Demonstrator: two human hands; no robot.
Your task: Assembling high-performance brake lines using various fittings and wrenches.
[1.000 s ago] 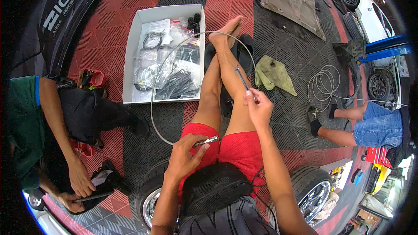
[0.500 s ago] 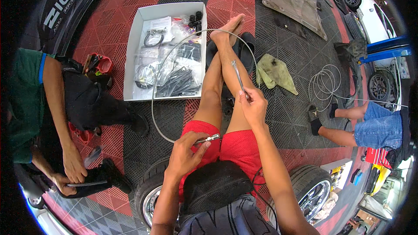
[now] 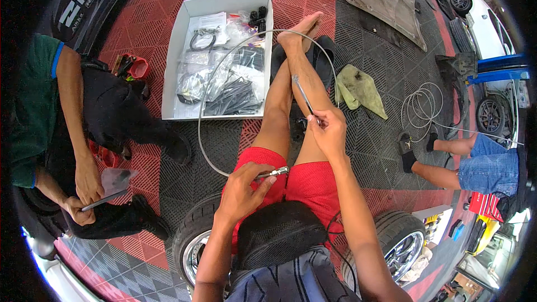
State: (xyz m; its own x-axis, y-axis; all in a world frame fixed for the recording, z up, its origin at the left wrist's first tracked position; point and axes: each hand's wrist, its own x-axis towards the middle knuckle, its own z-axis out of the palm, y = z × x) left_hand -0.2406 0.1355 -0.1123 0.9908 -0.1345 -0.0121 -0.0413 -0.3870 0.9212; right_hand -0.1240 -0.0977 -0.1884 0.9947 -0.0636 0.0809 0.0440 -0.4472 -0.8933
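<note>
My left hand (image 3: 241, 191) is closed around the end of a thin grey braided hose (image 3: 200, 130). A silvery metal fitting (image 3: 277, 171) sticks out past the fingers, over my red shorts. From that hand the hose arcs up past the box and over my shins, then down near the yellowish rag. My right hand (image 3: 329, 133) grips a slim metal wrench (image 3: 302, 95) above my leg, its head pointing up and away from me. Wrench and fitting are apart.
A white box (image 3: 219, 118) of bagged parts lies ahead left. A yellowish rag (image 3: 366, 90) and a coiled hose (image 3: 420, 113) are to the right. Wheels (image 3: 403, 249) flank me. At left, a co-worker's hands (image 3: 84, 204) hold a dark strip. Another person's legs (image 3: 447, 148) show at right.
My view has shifted slightly, so most things sit a little differently. Both hands keep their holds on hose and wrench. The co-worker's hands and strip have moved up, with the strip now tilted.
</note>
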